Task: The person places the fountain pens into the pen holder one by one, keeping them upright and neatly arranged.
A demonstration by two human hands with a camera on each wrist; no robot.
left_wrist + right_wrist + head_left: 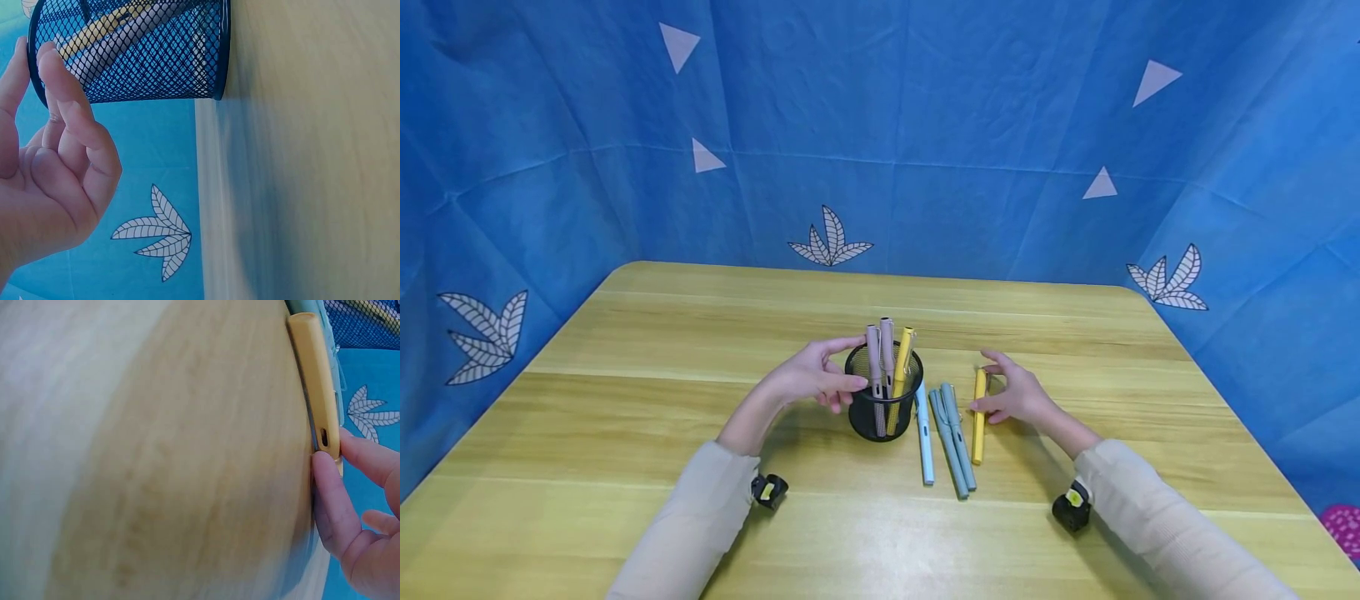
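In the middle of the frame, the left hand holds the black mesh pen cup with thumb and finger spread, while right of centre the right hand pinches 1 yellow pen beside 2 teal pens.

Round black mesh cup: set on the pale wooden tabletop, mid-frame.
Two slim mauve pens, one slim yellow pen: stood inside the cup.
Slim light-blue pen: laid just right of the cup.
Two slim teal pens: laid farther right.
Second slim yellow pen: placed right of these.
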